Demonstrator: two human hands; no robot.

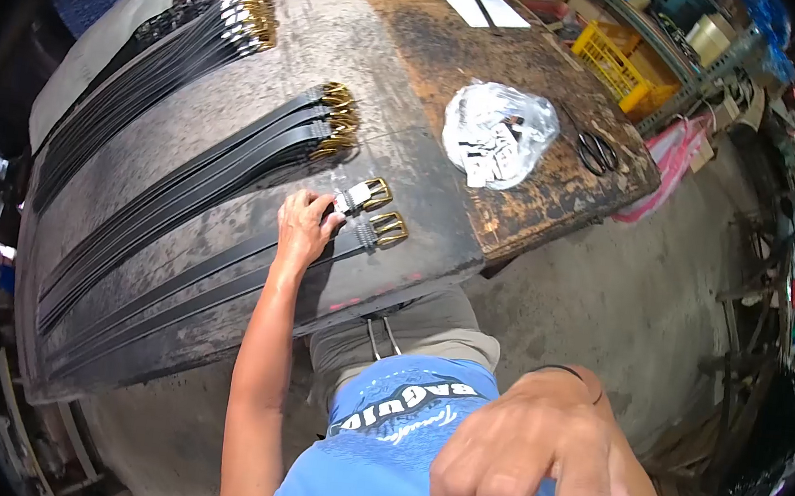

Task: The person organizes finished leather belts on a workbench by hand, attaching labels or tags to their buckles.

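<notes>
Two black belts with brass buckles lie side by side near the table's front edge. My left hand (305, 227) rests on the upper belt (212, 262), its fingers closed at a white tag (354, 197) beside the buckle (378, 194). Just below it lies the second belt's buckle (388, 230). My right hand (531, 456) is raised close to the camera, away from the table, with its fingers curled; whether it holds anything is hidden. Farther back, a group of belts (263, 147) has its buckles stacked together. A clear plastic bag (499, 135) of white tags sits to the right.
A larger pile of belts (143, 91) lies at the back left. Scissors (596, 155) lie near the right edge of the wooden table (537, 209). White paper with a black strip (452, 4) is at the back, and a yellow crate (611, 62) stands beyond.
</notes>
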